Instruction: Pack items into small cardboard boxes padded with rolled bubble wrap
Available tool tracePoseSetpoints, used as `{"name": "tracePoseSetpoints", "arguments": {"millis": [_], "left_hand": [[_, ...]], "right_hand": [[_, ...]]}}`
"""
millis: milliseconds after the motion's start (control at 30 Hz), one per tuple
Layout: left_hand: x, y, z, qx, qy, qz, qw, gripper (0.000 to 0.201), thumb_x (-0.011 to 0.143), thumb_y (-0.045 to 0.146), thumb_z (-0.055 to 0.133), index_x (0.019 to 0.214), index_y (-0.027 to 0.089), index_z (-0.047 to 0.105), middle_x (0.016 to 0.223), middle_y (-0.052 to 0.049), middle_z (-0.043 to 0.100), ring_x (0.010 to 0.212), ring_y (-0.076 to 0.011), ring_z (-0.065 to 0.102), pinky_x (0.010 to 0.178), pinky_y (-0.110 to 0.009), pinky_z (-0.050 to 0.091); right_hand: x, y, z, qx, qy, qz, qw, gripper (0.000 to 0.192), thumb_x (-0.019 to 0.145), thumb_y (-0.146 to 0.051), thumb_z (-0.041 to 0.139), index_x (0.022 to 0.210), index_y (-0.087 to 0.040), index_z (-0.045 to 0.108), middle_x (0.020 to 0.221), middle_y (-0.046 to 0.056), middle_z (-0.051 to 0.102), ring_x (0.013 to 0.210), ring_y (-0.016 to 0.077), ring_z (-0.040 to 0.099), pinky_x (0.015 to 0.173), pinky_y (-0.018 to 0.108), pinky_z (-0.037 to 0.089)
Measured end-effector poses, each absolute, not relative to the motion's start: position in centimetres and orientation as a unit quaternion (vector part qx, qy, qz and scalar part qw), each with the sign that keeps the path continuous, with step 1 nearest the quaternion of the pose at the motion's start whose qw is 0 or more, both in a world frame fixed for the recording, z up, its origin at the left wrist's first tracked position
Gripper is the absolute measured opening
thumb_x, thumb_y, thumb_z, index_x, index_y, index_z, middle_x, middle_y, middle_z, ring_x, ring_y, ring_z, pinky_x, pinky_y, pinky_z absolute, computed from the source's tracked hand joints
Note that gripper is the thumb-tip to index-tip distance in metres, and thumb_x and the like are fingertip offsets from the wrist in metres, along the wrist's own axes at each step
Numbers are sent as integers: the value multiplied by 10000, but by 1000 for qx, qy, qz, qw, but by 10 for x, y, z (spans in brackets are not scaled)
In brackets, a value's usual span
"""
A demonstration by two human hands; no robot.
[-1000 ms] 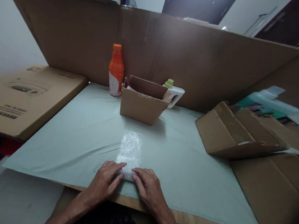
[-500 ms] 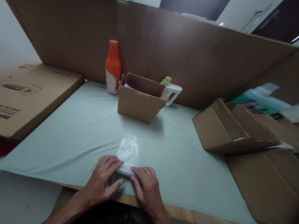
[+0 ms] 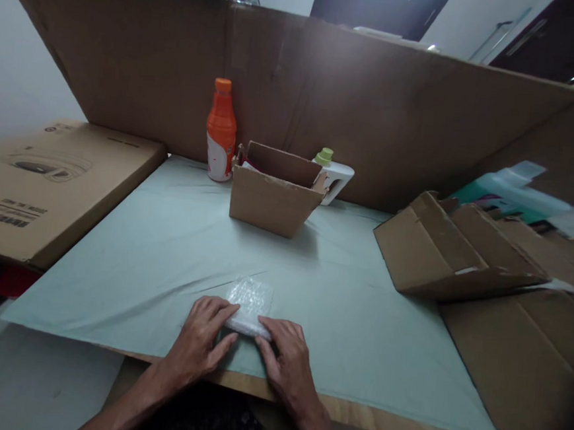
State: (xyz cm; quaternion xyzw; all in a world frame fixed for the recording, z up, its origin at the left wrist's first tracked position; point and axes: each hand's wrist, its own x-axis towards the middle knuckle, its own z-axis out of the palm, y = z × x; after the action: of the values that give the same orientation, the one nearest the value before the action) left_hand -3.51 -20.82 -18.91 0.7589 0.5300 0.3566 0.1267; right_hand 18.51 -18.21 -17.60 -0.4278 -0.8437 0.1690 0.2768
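Observation:
A sheet of bubble wrap (image 3: pixel 251 297) lies on the pale green cloth (image 3: pixel 352 333), its near end rolled into a thick white bundle. My left hand (image 3: pixel 207 333) grips the left end of this roll, fingers over the top and thumb on the near side. At the roll's other end my right hand (image 3: pixel 284 347) holds it the same way. The flat part of the wrap stretches away from me beyond the roll. Whatever may be inside the roll cannot be made out.
Beyond the wrap stands an open cardboard box (image 3: pixel 272 204), between an orange bottle (image 3: pixel 221 130) and a white jug with a green cap (image 3: pixel 337 176). More cardboard boxes (image 3: pixel 443 254) and a teal bottle (image 3: pixel 512 193) are at right. A large flat carton (image 3: pixel 65 184) lies at left, a cardboard wall (image 3: pixel 375 109) behind.
The roll has grown thicker and the flat length of bubble wrap beyond it is shorter. Both hands still hold the roll's ends. The view has shifted slightly.

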Motion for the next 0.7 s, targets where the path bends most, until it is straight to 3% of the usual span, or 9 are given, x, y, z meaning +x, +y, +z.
{"name": "tracePoseSetpoints", "arguments": {"millis": [67, 167, 267, 367, 533, 633, 700], "left_hand": [[-37, -212, -187, 756, 536, 347, 140, 390, 941, 186, 546, 1330, 159, 546, 1032, -90, 692, 954, -239, 608, 880, -417, 503], [-34, -204, -186, 741, 575, 324, 123, 380, 937, 200, 543, 1307, 117, 571, 932, -93, 700, 864, -252, 606, 803, -421, 513], [-31, -189, -184, 729, 613, 286, 104, 359, 927, 223, 555, 1262, 107, 616, 952, -120, 702, 891, -295, 606, 812, -475, 509], [-29, -184, -183, 699, 639, 292, 134, 340, 920, 249, 553, 1224, 126, 645, 1010, -137, 686, 954, -319, 606, 860, -518, 497], [-29, -206, -184, 497, 649, 476, 325, 535, 883, 380, 598, 1361, 151, 530, 1212, -154, 625, 1013, -265, 616, 903, -462, 512], [-28, -220, -180, 319, 588, 552, 497, 759, 816, 432, 690, 1462, 157, 402, 1327, -169, 583, 1100, -257, 620, 964, -422, 495], [-28, -221, -176, 248, 531, 566, 579, 824, 772, 433, 744, 1463, 141, 402, 1321, -163, 601, 1150, -264, 607, 996, -393, 470]], "right_hand": [[186, -181, -177, -438, -831, 200, 279, 265, 944, -194, 607, 1203, -227, 653, 1002, 48, 769, 865, 208, 687, 786, 359, 548], [184, -181, -176, -459, -823, 143, 303, 268, 964, -236, 586, 1225, -206, 638, 1080, 84, 748, 947, 235, 683, 813, 384, 540], [180, -182, -175, -442, -837, 65, 317, 306, 962, -261, 588, 1261, -201, 610, 1178, 125, 703, 1061, 275, 649, 874, 435, 518], [176, -177, -175, -407, -869, 57, 275, 292, 940, -217, 599, 1229, -222, 634, 1202, 118, 699, 1086, 287, 639, 904, 451, 510], [172, -160, -172, -409, -848, 125, 312, 221, 977, -210, 550, 1164, -217, 668, 1074, 95, 752, 974, 254, 682, 843, 412, 530], [164, -159, -163, -418, -815, 226, 332, 230, 978, -274, 566, 1168, -220, 684, 1047, 81, 763, 947, 240, 690, 842, 387, 537], [157, -163, -158, -416, -795, 312, 311, 243, 974, -305, 564, 1159, -228, 702, 1028, 68, 768, 931, 229, 690, 836, 363, 545]]}}
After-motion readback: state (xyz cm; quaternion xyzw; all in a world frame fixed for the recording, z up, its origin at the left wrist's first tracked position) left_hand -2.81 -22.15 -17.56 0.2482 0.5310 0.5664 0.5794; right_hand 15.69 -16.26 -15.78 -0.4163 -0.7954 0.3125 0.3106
